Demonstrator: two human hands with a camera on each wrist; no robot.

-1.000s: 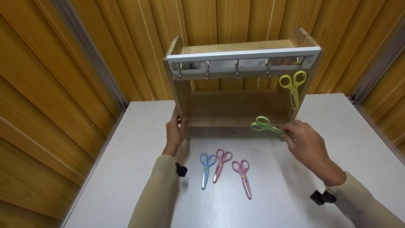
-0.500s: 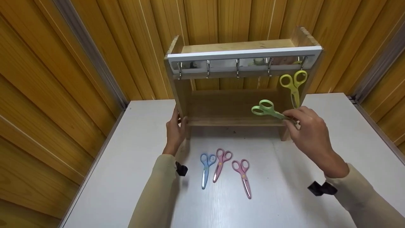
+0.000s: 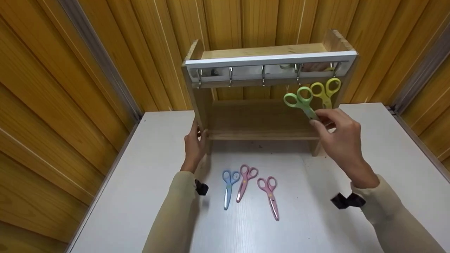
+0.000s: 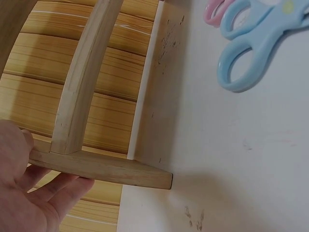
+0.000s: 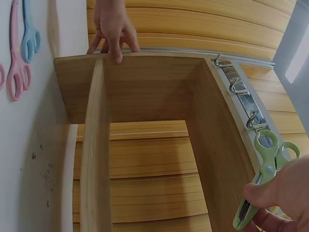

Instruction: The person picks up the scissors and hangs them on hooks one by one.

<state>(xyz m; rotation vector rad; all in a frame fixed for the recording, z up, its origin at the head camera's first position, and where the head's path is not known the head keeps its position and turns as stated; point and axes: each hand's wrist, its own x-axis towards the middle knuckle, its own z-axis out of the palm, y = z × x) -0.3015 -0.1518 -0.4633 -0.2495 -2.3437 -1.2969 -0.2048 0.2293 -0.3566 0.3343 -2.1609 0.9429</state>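
The right hand [image 3: 339,135] pinches green scissors [image 3: 300,100] by the blades, handles up, just below the hook rail [image 3: 246,72]. In the right wrist view the green scissors [image 5: 269,166] have their loops beside the rail's hooks. Yellow scissors [image 3: 327,91] hang from the rightmost hook, partly behind the right hand. The left hand [image 3: 195,146] grips the lower left side of the wooden shelf [image 3: 260,135]; in the left wrist view its fingers lie under the side panel [image 4: 106,166].
Blue scissors [image 3: 228,186] and two pink scissors [image 3: 243,184], [image 3: 270,196] would lie on the white table [image 3: 158,211] in front of the shelf. Wood-patterned walls [image 3: 123,52] stand behind and to both sides.
The right hand has lifted the green scissors from the shelf's lower edge up towards the hooks, and their loops have tilted upward. The left hand has stayed in place.
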